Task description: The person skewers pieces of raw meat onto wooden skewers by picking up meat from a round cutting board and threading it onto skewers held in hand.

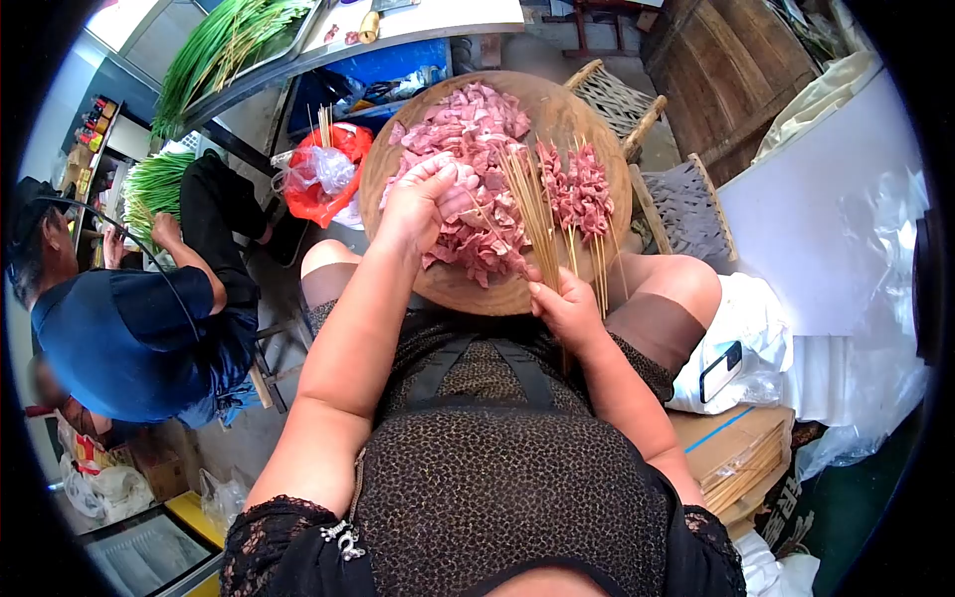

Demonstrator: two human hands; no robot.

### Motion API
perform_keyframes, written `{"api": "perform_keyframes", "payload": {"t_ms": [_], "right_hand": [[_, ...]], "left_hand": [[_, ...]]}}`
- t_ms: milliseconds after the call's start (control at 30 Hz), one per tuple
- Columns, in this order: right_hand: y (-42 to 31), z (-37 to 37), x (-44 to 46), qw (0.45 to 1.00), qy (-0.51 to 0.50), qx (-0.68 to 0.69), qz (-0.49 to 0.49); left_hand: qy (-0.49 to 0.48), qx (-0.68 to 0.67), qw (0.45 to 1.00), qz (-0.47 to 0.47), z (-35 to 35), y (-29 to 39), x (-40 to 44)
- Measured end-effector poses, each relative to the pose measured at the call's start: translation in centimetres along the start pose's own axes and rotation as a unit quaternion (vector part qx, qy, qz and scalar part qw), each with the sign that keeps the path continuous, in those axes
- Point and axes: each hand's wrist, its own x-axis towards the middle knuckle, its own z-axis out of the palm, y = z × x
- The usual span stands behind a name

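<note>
A round wooden board point(408, 114) lies across my lap with a heap of sliced raw meat point(477, 124) on it. My right hand point(567, 306) is closed round the lower ends of a bundle of bamboo skewers point(537, 214), which fan upward over the meat. One thin skewer slants from that hand toward my left hand point(433, 197). Above the heap, the left fingers are pinched together; what they hold is too hard to make out. Several threaded meat skewers point(579, 194) lie at the board's right side, their bare sticks pointing toward me.
A red plastic bag point(323, 179) with more sticks stands left of the board. Woven stools point(686, 214) stand to the right. A phone point(720, 372) rests on white plastic above cardboard point(736, 453). At left, a seated person point(129, 308) handles green stalks point(159, 189).
</note>
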Motion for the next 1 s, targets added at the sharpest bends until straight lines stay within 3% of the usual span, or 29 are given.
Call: {"api": "perform_keyframes", "payload": {"t_ms": [67,333,433,600,1000], "right_hand": [[-0.6,-0.2,-0.1,0.999,-0.009,-0.049,-0.014],[0.1,-0.7,0.1,1.000,0.000,-0.018,-0.024],[0.0,-0.5,0.0,0.999,0.005,-0.019,-0.029],[-0.1,-0.4,-0.1,0.999,0.012,-0.013,-0.028],[-1.0,0.0,-0.7,1.000,0.016,-0.011,-0.012]], "left_hand": [[-0.018,0.019,1.000,0.000,-0.2,0.4,0.2],[-0.042,0.093,0.995,0.011,0.8,0.4,-0.9],[-0.050,0.072,0.995,0.037,1.6,0.3,-1.6],[-0.033,-0.018,0.999,-0.010,1.3,0.5,-1.0],[-0.056,-0.046,0.997,0.005,1.1,0.1,-1.2]]}}
